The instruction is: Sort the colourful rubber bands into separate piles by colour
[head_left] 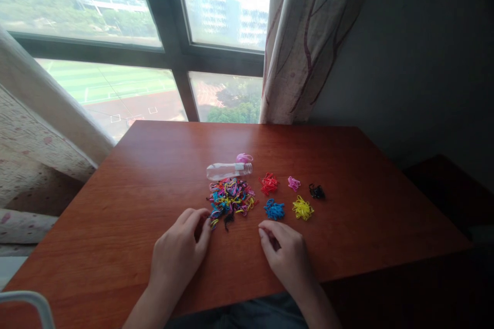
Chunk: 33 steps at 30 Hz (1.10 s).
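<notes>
A mixed pile of small colourful rubber bands [231, 196] lies mid-table. My left hand [181, 244] rests at its near left edge, thumb and index finger closed together against a few outlying bands. What they grip, if anything, is too small to make out. To the right of the pile, my right hand [285, 249] is held with thumb and index finger pinched; nothing clear shows between them. It is nearest to a heap of blue rubber bands [274, 209]. Around that are heaps of red bands [269, 183], pink bands [294, 183], yellow bands [303, 208] and black bands [317, 191].
Behind the mixed pile, a clear plastic bottle [224, 170] lies on its side, with a pink object [244, 158] just beyond its neck. The wooden table [173, 149] reaches to a window with curtains [309, 36]. A pale curved bar [33, 298] stands at lower left.
</notes>
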Each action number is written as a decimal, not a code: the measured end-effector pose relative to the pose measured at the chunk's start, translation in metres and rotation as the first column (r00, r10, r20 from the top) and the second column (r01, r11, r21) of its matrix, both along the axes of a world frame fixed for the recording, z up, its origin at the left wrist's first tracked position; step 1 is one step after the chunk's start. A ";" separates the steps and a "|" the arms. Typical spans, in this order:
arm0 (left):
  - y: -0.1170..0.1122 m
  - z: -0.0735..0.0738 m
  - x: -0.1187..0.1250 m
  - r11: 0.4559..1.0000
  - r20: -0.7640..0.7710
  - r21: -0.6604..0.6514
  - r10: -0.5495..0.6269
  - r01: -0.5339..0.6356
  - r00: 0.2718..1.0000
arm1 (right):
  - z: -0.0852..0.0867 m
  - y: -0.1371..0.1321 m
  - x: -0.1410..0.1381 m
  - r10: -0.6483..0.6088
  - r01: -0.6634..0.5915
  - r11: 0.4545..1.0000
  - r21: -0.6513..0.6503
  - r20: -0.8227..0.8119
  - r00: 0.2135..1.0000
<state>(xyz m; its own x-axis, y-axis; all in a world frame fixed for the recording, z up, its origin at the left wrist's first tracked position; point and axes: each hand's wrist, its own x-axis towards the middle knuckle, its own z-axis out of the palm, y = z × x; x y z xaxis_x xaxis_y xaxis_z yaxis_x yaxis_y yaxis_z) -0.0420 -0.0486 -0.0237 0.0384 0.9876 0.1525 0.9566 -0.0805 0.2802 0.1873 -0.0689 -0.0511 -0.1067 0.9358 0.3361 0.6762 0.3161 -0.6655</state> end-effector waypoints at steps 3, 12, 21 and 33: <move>-0.002 -0.003 0.005 0.993 0.102 -0.010 -0.115 0.117 0.988 | 0.002 0.000 0.000 0.005 -0.005 1.000 -0.009 0.003 1.000; -0.010 -0.011 0.007 0.974 0.305 0.059 -0.225 0.217 0.925 | 0.002 -0.002 0.000 0.018 -0.018 0.999 -0.031 0.016 1.000; -0.022 -0.011 -0.004 0.959 0.176 0.027 -0.284 0.284 0.943 | -0.001 -0.002 0.000 0.020 -0.019 0.999 -0.039 0.025 0.999; -0.014 -0.011 0.012 0.976 -0.002 0.077 -0.202 0.201 0.979 | -0.001 -0.002 0.000 0.018 -0.017 0.999 -0.041 0.035 0.999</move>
<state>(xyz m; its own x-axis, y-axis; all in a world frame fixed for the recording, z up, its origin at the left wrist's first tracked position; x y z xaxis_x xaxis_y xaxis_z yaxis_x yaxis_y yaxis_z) -0.0302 -0.0630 -0.0350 0.2344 0.9449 0.2284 0.9169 -0.2930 0.2709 0.1872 -0.0705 -0.0518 -0.1344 0.9463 0.2940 0.6937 0.3017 -0.6540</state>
